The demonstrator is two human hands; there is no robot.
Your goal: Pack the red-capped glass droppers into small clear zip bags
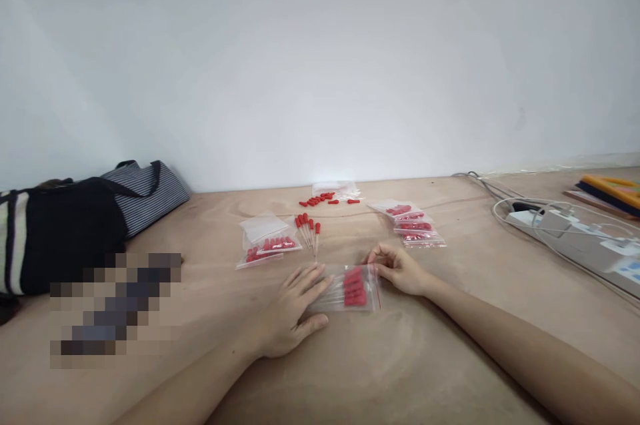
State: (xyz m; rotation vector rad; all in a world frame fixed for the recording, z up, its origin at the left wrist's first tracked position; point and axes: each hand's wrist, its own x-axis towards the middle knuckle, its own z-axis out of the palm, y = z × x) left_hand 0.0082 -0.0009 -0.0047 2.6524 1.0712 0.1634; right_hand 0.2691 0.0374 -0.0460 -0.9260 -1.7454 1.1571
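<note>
A clear zip bag (356, 290) lies flat on the table, with several red-bulbed glass droppers side by side inside it. Spread over the bag's left end, my left hand (295, 312) rests with its fingers stretched out and covers the droppers' thin ends. My right hand (397, 268) pinches the upper corner of the bag at its red zip strip. Just beyond my left hand, several loose droppers (310, 228) are fanned out, bulbs pointing away. To their left is a stack of filled bags (270, 245). Another overlapping stack of filled bags (413, 225) lies past my right hand.
Loose red rubber bulbs (320, 198) lie near the wall beside clear bags (335, 189) and thin glass tubes. At right are a white power strip (575, 232) with cables and a yellow-and-blue object (613, 192). A black bag (75, 232) and a striped bag (150, 192) stand left.
</note>
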